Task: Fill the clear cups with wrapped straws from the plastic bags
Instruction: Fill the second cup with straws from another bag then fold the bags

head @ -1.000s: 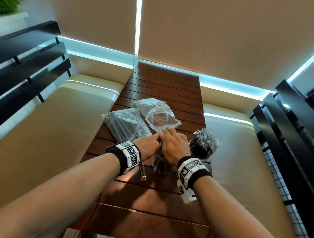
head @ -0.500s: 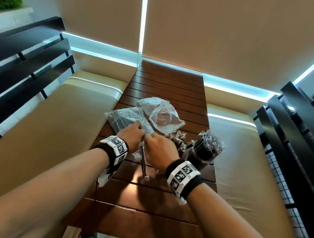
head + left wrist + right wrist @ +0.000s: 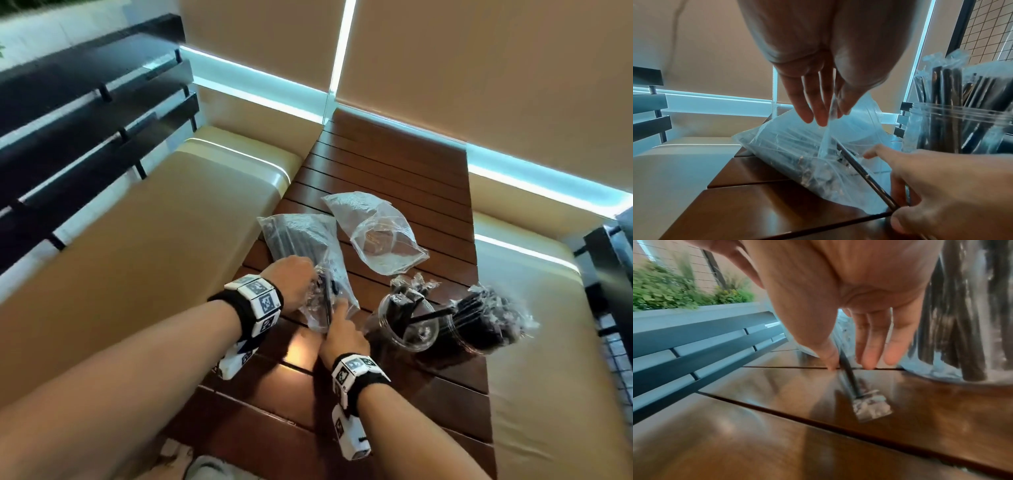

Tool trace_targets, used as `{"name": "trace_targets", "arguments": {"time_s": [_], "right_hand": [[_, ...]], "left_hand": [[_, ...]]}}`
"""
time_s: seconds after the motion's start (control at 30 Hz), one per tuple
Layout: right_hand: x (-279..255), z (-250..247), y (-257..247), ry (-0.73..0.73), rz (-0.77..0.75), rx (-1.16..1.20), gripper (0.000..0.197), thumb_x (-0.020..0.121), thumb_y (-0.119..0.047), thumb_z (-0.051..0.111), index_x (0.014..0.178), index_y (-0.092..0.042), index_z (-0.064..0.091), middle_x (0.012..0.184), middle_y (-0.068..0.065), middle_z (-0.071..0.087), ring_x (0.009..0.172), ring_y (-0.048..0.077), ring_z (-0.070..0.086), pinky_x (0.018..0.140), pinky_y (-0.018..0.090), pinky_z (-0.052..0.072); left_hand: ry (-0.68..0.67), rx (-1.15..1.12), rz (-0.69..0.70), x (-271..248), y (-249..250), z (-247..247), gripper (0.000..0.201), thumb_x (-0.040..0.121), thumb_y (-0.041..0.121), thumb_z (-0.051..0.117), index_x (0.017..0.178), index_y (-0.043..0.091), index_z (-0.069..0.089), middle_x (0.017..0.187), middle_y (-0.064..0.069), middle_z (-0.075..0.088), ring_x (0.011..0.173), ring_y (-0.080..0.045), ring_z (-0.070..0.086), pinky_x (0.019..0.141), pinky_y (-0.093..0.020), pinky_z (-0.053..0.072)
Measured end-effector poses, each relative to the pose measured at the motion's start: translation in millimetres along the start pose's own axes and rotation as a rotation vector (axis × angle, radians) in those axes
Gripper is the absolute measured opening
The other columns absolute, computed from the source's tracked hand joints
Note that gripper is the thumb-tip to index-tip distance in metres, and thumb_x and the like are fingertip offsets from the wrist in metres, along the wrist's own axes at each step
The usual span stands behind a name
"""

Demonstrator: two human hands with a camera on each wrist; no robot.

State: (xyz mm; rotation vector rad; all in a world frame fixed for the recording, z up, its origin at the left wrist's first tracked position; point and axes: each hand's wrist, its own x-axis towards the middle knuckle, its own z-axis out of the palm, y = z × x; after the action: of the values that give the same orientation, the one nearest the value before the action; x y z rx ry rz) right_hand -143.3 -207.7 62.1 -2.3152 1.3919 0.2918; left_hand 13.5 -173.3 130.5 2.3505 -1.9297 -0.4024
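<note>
A clear plastic bag (image 3: 298, 236) of black wrapped straws lies on the wooden table (image 3: 394, 164). My left hand (image 3: 296, 282) pinches the film at the bag's mouth (image 3: 828, 129) and lifts it. My right hand (image 3: 337, 313) pinches one wrapped straw (image 3: 865, 175) between thumb and fingers; the straw slants out of the bag, and its crimped wrapper end (image 3: 871, 407) rests on the table. Right of my hands stand two clear cups: the nearer cup (image 3: 407, 325) holds a few straws, the farther cup (image 3: 479, 325) is packed with them.
A second, flattened plastic bag (image 3: 376, 236) lies behind the cups. Beige cushioned benches (image 3: 154, 240) flank the narrow table on both sides. Dark railings (image 3: 85, 102) stand at the left, and a wire grid at the far right.
Both hands left the nearer cup and moved left to the straw bag. The left hand took hold of the bag's mouth; the right hand now pinches a straw there.
</note>
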Motion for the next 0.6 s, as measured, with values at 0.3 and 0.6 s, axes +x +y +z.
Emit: {"name": "trace_targets", "arguments": {"time_s": [0.3,0.6], "right_hand": [[27,-35,-55,0.147,-0.219,-0.021,0.027,0.091,-0.017,0.044,0.111,-0.014,0.061,0.112,0.008,0.064,0.106,0.031,0.064,0.083,0.038,0.051],[69,-23,-71,-0.201,-0.153,-0.165,0.036,0.103,-0.009,0.04,0.137,-0.001,0.047,0.144,0.016,0.047,0.131,0.024,0.047,0.104,0.027,0.034]], "left_hand": [[-0.01,-0.012,0.082,-12,-15,3,0.021,0.09,0.013,0.058,0.106,0.014,0.071,0.104,-0.003,0.065,0.098,-0.022,0.064,0.089,-0.037,0.052],[-0.003,-0.073,0.201,-29,-20,-6,0.019,0.088,0.016,0.062,0.105,0.019,0.071,0.105,0.002,0.065,0.1,-0.019,0.062,0.09,-0.037,0.051]]}}
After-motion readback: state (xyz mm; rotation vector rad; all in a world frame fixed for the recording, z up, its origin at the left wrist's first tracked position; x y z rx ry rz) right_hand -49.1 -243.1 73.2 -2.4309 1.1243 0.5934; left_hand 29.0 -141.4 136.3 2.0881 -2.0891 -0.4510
